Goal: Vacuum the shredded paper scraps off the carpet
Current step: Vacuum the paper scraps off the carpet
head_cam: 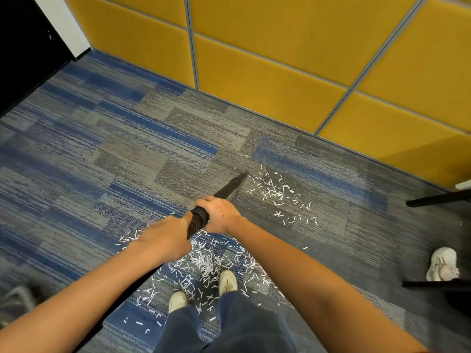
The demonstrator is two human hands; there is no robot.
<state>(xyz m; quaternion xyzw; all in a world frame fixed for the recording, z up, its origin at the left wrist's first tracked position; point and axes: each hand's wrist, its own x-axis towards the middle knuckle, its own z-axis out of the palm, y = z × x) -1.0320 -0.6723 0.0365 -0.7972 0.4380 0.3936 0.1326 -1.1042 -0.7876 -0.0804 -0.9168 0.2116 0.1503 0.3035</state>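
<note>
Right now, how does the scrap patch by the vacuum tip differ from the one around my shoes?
The far patch is sparse and small; the near patch is dense and spreads wider. The far patch lies just right of the vacuum wand tip, toward the yellow wall; the near patch surrounds the shoes. Both are short white strips on the carpet.
</note>
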